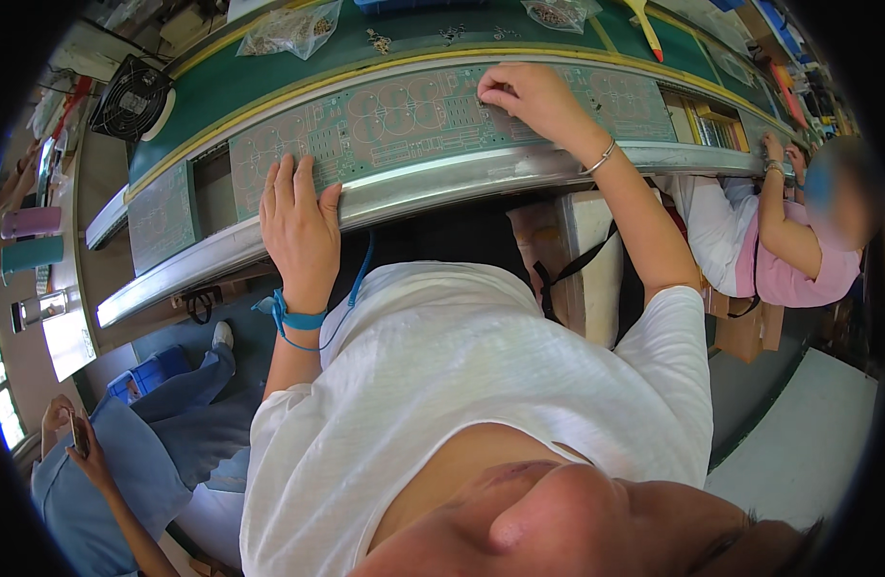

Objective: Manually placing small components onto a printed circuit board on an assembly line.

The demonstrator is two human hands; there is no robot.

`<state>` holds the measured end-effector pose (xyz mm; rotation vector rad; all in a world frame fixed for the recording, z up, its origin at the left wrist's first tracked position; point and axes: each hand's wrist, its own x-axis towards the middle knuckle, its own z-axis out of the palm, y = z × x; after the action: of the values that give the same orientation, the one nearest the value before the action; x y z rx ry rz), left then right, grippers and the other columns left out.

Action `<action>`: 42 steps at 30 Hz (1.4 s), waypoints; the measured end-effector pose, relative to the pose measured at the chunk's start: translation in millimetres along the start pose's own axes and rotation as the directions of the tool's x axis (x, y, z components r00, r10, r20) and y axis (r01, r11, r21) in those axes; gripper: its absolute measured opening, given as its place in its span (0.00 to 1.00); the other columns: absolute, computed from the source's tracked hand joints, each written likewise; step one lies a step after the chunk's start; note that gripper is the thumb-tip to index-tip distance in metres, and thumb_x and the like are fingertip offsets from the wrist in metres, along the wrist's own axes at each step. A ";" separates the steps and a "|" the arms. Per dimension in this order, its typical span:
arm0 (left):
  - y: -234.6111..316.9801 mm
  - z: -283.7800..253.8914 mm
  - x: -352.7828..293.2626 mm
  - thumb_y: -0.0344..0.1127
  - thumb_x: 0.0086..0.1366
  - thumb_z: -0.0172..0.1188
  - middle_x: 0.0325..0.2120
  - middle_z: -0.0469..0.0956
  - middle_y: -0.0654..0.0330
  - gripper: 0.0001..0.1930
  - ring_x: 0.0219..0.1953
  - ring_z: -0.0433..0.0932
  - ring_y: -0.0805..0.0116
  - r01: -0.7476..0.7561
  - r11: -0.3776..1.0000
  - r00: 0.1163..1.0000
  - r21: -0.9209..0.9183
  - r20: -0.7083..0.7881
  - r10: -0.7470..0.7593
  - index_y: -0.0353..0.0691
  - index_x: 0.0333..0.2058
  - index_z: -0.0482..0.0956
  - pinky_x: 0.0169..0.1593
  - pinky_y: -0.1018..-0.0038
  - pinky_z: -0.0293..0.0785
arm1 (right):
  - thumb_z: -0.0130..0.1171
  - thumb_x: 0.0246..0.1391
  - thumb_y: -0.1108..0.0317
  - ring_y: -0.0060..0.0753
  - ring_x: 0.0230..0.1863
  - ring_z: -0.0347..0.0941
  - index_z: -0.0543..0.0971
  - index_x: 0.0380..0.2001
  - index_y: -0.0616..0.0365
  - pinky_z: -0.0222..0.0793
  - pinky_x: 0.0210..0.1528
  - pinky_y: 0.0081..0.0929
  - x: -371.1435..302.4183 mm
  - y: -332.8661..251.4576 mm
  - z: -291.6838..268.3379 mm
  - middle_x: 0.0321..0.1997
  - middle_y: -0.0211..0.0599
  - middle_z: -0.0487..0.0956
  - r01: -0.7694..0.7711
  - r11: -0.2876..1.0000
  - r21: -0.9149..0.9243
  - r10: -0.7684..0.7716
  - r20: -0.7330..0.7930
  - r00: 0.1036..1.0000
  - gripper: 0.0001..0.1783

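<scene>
A long green printed circuit board (404,115) with round and rectangular outlines lies between the metal rails in front of me. My left hand (303,216) rests flat across the near rail, its outstretched fingers reaching onto the board's left part. Over the middle of the board, my right hand (531,101) pinches thumb and forefinger together close to the surface. Whatever sits between those fingertips is too small to make out. A blue wrist strap (298,315) with a cord circles my left wrist.
Beyond the far rail lie clear bags of small parts (288,31), loose components (379,40) and a yellow-handled tool (642,24). A black fan (133,99) stands at far left. A co-worker in pink (798,231) sits at right; another person (125,433) holds a phone at lower left.
</scene>
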<state>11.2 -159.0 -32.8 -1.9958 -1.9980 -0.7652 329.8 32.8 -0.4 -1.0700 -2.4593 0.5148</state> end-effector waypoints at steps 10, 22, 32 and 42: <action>7.7 -7.0 3.5 0.52 0.73 0.63 0.66 0.74 0.41 0.30 0.70 0.70 0.37 -0.086 0.996 0.991 -0.035 0.095 0.089 0.36 0.64 0.77 0.70 0.48 0.67 | 0.66 0.65 0.64 0.32 0.33 0.82 0.86 0.42 0.55 0.76 0.39 0.30 62.0 20.7 -38.4 0.33 0.33 0.86 0.005 0.996 0.093 0.008 -0.141 0.990 0.08; 25.4 14.1 207.8 0.30 0.69 0.64 0.43 0.82 0.50 0.11 0.48 0.80 0.44 -0.356 0.920 0.934 -0.162 -0.031 0.356 0.39 0.48 0.83 0.50 0.53 0.77 | 0.66 0.63 0.61 0.45 0.41 0.86 0.87 0.42 0.47 0.80 0.43 0.44 177.5 37.8 -29.0 0.38 0.34 0.88 -0.208 0.880 -0.428 0.085 -0.289 0.954 0.07; 19.4 133.6 304.0 0.31 0.66 0.67 0.35 0.79 0.52 0.04 0.42 0.80 0.43 -0.346 0.937 0.929 -0.038 -0.154 0.337 0.41 0.39 0.83 0.44 0.50 0.77 | 0.66 0.60 0.66 0.44 0.39 0.84 0.86 0.37 0.47 0.79 0.37 0.45 174.8 58.7 -8.1 0.36 0.36 0.86 -0.010 0.941 -0.338 -0.170 -0.498 0.850 0.03; 22.9 135.9 307.8 0.32 0.71 0.64 0.34 0.79 0.52 0.03 0.40 0.80 0.43 -0.405 0.905 0.878 -0.132 -0.332 0.344 0.42 0.39 0.80 0.42 0.50 0.75 | 0.69 0.59 0.65 0.53 0.41 0.84 0.90 0.40 0.56 0.79 0.46 0.48 176.5 71.3 -30.3 0.38 0.42 0.89 0.056 0.993 -0.106 -0.102 -0.507 0.856 0.10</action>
<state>44.1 173.7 11.1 -2.1259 -1.3505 -1.1242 277.9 216.1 29.4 -0.9791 -2.0494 0.0723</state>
